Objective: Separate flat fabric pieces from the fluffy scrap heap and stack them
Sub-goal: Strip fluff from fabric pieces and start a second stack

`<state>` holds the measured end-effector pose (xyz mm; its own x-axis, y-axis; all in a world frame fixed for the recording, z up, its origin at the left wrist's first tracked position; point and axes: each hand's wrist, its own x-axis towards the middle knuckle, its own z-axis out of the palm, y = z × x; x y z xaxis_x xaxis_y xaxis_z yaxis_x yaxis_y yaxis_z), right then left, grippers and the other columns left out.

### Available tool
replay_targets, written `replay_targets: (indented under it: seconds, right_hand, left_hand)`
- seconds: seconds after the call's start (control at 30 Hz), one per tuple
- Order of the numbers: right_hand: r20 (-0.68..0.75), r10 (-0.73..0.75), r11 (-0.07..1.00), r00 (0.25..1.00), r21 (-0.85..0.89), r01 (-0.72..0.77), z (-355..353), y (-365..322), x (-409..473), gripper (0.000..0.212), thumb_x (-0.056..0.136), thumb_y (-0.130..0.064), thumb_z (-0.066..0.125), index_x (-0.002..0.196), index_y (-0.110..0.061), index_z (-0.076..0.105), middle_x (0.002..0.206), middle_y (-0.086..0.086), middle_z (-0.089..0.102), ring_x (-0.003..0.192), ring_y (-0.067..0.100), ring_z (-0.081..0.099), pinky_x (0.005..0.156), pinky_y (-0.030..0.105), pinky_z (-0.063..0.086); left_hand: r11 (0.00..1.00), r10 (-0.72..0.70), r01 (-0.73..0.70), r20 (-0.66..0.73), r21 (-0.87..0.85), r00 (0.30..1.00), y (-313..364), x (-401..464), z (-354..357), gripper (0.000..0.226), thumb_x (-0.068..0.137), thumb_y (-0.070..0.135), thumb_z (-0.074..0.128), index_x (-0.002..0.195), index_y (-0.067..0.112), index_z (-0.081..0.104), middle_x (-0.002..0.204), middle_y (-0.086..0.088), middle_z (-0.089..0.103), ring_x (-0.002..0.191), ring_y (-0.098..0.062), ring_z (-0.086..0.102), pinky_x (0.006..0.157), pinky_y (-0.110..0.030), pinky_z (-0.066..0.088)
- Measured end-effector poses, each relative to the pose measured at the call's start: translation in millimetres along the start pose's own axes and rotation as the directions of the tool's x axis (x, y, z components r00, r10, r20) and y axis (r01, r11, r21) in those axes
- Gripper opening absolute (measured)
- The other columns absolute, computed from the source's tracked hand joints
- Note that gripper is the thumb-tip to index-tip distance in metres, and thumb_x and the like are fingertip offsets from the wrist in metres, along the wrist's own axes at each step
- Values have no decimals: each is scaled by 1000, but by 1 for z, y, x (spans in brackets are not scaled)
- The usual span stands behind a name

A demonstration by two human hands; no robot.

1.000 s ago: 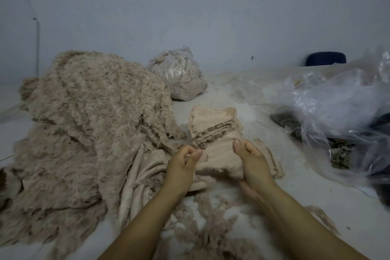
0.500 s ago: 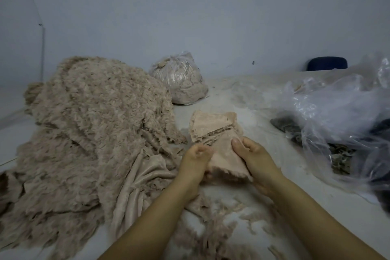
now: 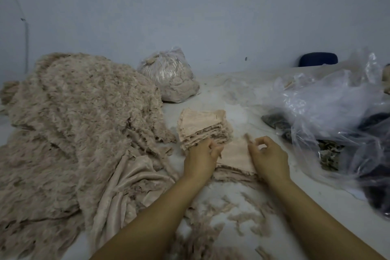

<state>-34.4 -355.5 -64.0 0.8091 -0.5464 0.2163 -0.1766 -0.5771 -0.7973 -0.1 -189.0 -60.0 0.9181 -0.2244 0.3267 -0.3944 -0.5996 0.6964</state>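
A big beige fluffy scrap heap [image 3: 80, 116] covers the left of the table. Just right of it stands a stack of flat pinkish-beige fabric pieces [image 3: 202, 126]. In front of the stack a single flat fabric piece [image 3: 236, 155] is held between my hands. My left hand [image 3: 201, 157] grips its left edge with curled fingers, right at the foot of the stack. My right hand [image 3: 267, 154] pinches the piece's right top corner between thumb and fingertips. Part of the piece is hidden behind both hands.
A tied clear bag of fluff [image 3: 171, 76] sits behind the stack by the wall. Crumpled clear plastic bags with dark scraps [image 3: 329, 116] fill the right side. Loose fluff strips [image 3: 232, 213] lie on the white table between my forearms. A dark blue chair back [image 3: 318, 59] shows at far right.
Both hands have moved the flat piece away from me toward the stack's foot. My right hand has shifted from gripping the side to pinching the top corner.
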Motion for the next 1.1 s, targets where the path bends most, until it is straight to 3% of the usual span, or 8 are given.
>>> replay_targets:
  seconds: [0.17, 0.33, 0.47, 0.7, 0.8, 0.9, 1.03, 1.1]
  right_hand:
    - [54, -9, 974, 998, -226, 21, -3, 9, -2, 37, 93, -50, 48, 120, -24, 43, 100, 6, 63, 92, 26, 60, 66, 32, 38]
    - [-3, -306, 927, 952, -227, 297, -4, -2, -13, 17, 97, -28, 49, 107, -21, 61, 93, -3, 47, 73, 14, 46, 61, 28, 35]
    - [132, -431, 868, 893, -211, 450, 0, -12, -25, 17, 95, -23, 55, 100, -19, 70, 88, -6, 51, 80, 12, 51, 66, 21, 36]
    - [724, -535, 715, 436, 113, 690, 23, -28, -70, 42, 103, -31, 37, 141, -15, 44, 145, -1, 44, 131, 8, 38, 103, 5, 18]
    - [771, -551, 769, 321, 318, 555, 19, -22, -82, 38, 100, -35, 44, 124, -11, 62, 130, 4, 60, 118, 10, 53, 100, 12, 34]
    - [746, -549, 833, 377, 450, 322, 4, -16, -83, 33, 96, -45, 50, 97, -24, 76, 106, -6, 73, 102, 10, 67, 93, 24, 49]
    - [621, -440, 894, 649, 369, 253, -17, -5, -54, 31, 92, -31, 48, 94, -18, 76, 101, -4, 74, 100, 7, 67, 99, 32, 48]
    - [644, -468, 883, 605, 311, 351, -18, -1, -58, 28, 94, -26, 49, 95, -16, 75, 106, -6, 72, 104, 2, 64, 102, 29, 45]
  left_hand:
    - [998, -55, 56, 267, 6, 962, -3, 4, -16, 29, 94, 43, 50, 107, 17, 53, 75, 7, 48, 67, -10, 45, 56, -24, 35]
    - [995, 96, -81, 583, -51, 807, -16, -2, -91, 27, 80, 53, 66, 85, 27, 67, 78, 6, 65, 69, -3, 59, 66, -22, 48]
    - [972, -95, -94, 726, 216, 681, -38, -19, -127, 35, 62, 44, 85, 93, 35, 71, 90, 20, 67, 80, 7, 60, 73, -14, 49]
    - [998, -65, 29, 746, 62, 663, -43, -37, -128, 20, 91, 10, 60, 75, 16, 52, 61, 6, 41, 53, -1, 35, 56, -18, 31]
    - [997, -65, 71, 717, 22, 694, -45, -39, -132, 19, 95, 11, 54, 77, 12, 47, 66, 0, 35, 60, -8, 32, 59, -23, 26]
    - [993, -42, 102, 673, -51, 739, -48, -38, -130, 15, 96, 11, 52, 86, 1, 47, 77, -9, 39, 72, -17, 35, 68, -28, 29]
    - [984, 14, 100, 632, -144, 775, -40, -37, -116, 23, 96, 9, 51, 75, 16, 45, 65, 7, 40, 58, -3, 36, 56, -20, 30]
    - [984, 31, 79, 596, -157, 802, -38, -35, -107, 26, 97, 11, 50, 73, 19, 43, 64, 8, 39, 59, -6, 34, 59, -25, 29]
